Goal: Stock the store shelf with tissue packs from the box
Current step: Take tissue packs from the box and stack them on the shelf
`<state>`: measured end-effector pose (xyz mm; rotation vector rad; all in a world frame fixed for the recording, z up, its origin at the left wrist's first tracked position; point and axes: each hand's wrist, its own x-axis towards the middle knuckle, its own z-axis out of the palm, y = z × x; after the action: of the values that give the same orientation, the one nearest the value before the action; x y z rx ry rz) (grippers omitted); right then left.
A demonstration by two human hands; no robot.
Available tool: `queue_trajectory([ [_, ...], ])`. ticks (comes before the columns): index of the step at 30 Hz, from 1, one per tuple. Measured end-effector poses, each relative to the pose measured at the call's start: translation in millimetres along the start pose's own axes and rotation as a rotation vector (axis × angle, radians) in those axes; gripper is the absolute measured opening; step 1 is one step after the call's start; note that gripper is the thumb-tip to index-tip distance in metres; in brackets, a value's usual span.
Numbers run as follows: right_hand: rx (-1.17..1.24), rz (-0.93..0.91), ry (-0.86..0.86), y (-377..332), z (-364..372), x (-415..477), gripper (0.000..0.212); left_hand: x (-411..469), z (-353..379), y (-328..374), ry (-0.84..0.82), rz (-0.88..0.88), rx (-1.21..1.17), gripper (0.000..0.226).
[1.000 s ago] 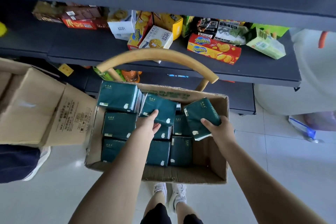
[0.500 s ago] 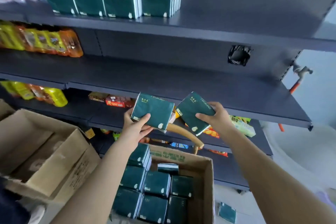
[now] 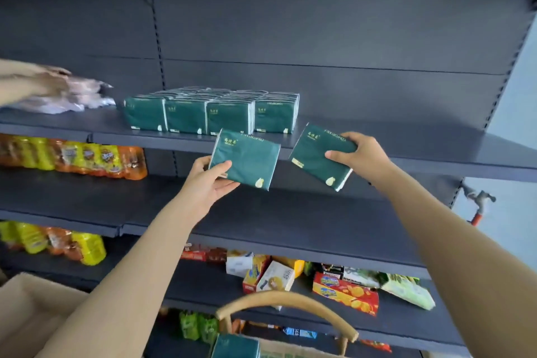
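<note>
Your left hand holds one dark green tissue pack at its lower left corner. The thumb lies on the front face, and the other fingers go under and behind the pack. Your right hand grips a second pack at its right end, with the thumb pressed on the front and the fingers curled over the top edge.

Both packs are in the air and tilted, in front of the edge of the upper shelf, and they do not touch each other. The first is just below the row of packs that stands upright on this shelf. The second is just beside the right end of that row.

At the bottom edge you see only the rim of the box, with one more pack in it, below a curved wooden chair back.

At the far left, another person's hand rests on crumpled clear plastic on the same shelf. The lower shelves carry drink bottles and snack boxes.
</note>
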<state>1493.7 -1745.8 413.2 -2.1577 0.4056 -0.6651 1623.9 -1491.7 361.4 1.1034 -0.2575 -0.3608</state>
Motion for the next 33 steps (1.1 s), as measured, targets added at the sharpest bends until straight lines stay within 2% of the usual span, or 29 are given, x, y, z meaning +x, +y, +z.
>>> queue_trajectory([
  [8,-0.111,-0.013,0.095,-50,46,105,0.050,92,-33,54,-0.047,0.005,0.015,0.022],
  [16,-0.314,-0.002,0.123,-37,101,183,0.053,148,-57,62,-0.111,0.027,0.009,0.029],
  [20,-0.504,-0.037,0.164,-23,121,197,0.057,158,-62,57,-0.120,0.029,-0.008,0.032],
  [26,-0.658,-0.136,0.255,-13,136,199,0.059,156,-61,50,-0.135,0.029,0.026,0.027],
  [33,-0.625,-0.108,0.206,-23,128,195,0.064,149,-47,49,-0.071,0.044,0.033,0.030],
])
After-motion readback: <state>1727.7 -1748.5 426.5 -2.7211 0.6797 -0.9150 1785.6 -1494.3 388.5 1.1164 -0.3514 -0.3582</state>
